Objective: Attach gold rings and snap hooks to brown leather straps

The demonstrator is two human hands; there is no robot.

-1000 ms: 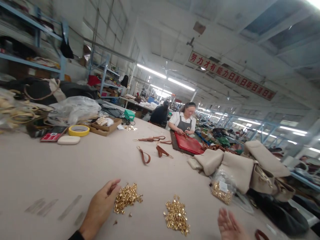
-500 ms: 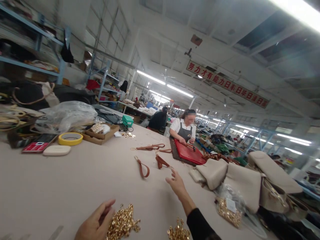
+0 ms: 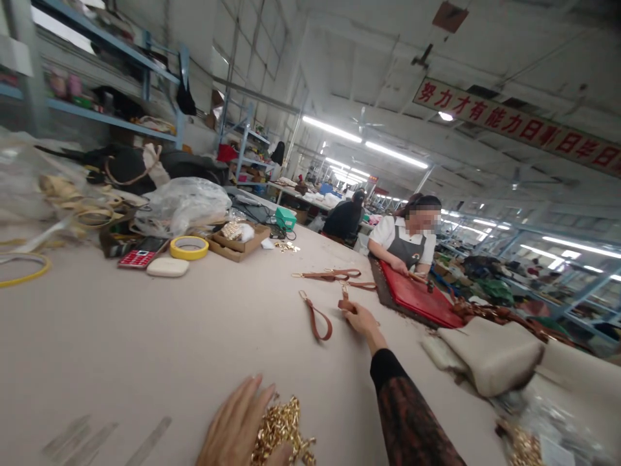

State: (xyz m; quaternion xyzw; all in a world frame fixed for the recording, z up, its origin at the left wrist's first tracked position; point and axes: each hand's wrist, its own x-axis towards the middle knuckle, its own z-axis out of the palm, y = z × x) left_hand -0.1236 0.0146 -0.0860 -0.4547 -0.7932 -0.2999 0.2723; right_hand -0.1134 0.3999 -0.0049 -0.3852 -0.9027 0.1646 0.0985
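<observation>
At the front of the table (image 3: 233, 336), my left hand (image 3: 237, 421) rests with fingers stretched out, against a heap of small gold metal fittings (image 3: 281, 427). My right hand (image 3: 361, 320) reaches far across the tabletop, its fingers closed on a brown leather wrist strap (image 3: 345, 302) with a gold clasp; part of the strap is hidden behind the hand. Just left of it lies another looped brown strap (image 3: 320, 327), untouched. Behind these, more brown straps (image 3: 332, 275) lie flat near the co-worker's red pad.
A co-worker (image 3: 407, 236) bends over a red pad (image 3: 422, 294) holding a hammer-like tool. Beige bag pieces (image 3: 495, 349) and a plastic bag of gold fittings (image 3: 524, 446) line the right side. Yellow tape (image 3: 189, 247), a cardboard tray (image 3: 240, 243) and a red-and-black box (image 3: 142, 252) stand left.
My right hand has reached forward and taken hold of a brown wrist strap. My left hand has flattened beside the gold heap. The camera view has turned left.
</observation>
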